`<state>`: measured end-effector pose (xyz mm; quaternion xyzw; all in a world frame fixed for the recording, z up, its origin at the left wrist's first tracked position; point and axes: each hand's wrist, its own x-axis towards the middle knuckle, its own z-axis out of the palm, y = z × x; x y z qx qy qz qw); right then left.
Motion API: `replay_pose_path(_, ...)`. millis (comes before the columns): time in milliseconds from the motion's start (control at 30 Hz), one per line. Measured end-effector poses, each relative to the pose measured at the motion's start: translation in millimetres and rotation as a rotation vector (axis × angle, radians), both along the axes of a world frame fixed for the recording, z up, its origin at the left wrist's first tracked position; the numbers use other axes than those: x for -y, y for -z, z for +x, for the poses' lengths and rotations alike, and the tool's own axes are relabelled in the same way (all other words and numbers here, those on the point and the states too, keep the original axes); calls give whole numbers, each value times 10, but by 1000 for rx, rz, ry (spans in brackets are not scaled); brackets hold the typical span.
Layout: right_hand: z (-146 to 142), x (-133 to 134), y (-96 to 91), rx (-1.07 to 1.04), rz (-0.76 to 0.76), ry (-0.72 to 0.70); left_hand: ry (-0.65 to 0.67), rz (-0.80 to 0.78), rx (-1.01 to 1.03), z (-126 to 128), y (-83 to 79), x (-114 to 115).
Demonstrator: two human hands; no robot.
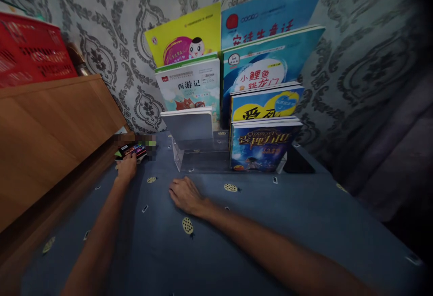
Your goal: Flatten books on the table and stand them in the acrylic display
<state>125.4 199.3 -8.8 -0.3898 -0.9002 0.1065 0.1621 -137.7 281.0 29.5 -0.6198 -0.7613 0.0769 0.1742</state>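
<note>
My left hand [126,168] reaches to the far left of the cloth, its fingers closed on a small, dark, colourful book [134,150] that lies by the wooden panel. Part of that spot is blurred out. My right hand [186,196] rests on the blue cloth with its fingers curled in and nothing visible in them. Just beyond it stands a clear tiered book stand [203,159]. Its left column holds a plain grey book [191,129], a white book [192,84] and a yellow book [189,34]. In the right column, a dark blue book [260,147] is in front.
Behind the dark blue book are a yellow-and-blue book [264,104], a teal book [270,61] and a large blue book [274,11]. A red basket [34,50] sits on the wooden panel [57,129] at left. A dark flat object [298,160] lies right of the stand.
</note>
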Motion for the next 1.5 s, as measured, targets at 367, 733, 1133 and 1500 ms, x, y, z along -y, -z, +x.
replay_pose_path(367,12,10,-43,-16,-11,-8,95,-55,-43,95,-71,485)
replay_pose_path(733,16,26,-38,-20,-11,-8,191,-29,55,105,177,1219)
replay_pose_path(1133,0,-8,23,-56,-11,-21,379,-138,464,-16,138,1619)
replay_pose_path(1500,249,102,62,-92,-6,-126,19,133,403,-250,483,743)
